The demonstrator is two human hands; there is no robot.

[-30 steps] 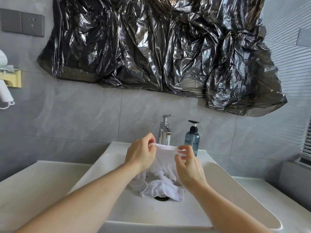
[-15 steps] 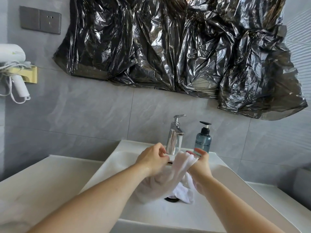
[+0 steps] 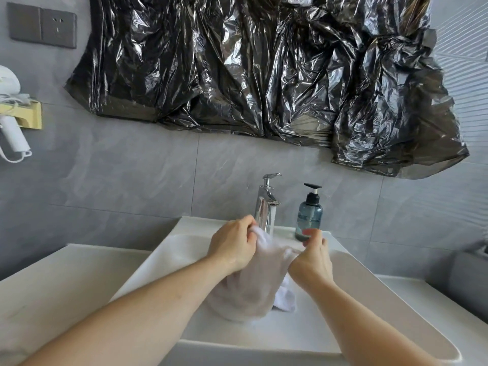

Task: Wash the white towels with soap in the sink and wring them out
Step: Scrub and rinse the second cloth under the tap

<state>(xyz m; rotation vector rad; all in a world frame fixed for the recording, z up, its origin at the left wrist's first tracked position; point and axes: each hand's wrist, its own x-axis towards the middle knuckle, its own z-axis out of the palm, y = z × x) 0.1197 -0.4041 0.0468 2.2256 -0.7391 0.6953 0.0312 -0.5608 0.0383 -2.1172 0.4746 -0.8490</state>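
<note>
Here, at the far left, a white hair dryer (image 3: 10, 122) hangs in its wall holder, well apart from the washing. Moving in, the left hand (image 3: 232, 244) has its fingers curled round the top edge of a white towel (image 3: 248, 283), pinching it up just beside the faucet (image 3: 266, 204), probably to bring the cloth under the spout for wetting or rinsing. The towel hangs from that grip into the sink (image 3: 169, 249), its lower part bunched over the basin floor, so drips stay inside; whether a second towel lies beneath it is hard to tell. To the right, the right hand (image 3: 311, 257) pinches the other upper corner, holding the cloth spread between both hands. Behind it stands the soap bottle (image 3: 308, 215) on the sink's back ledge, within easy reach. Crumpled black plastic sheeting (image 3: 264, 75) covers the wall above.
</note>
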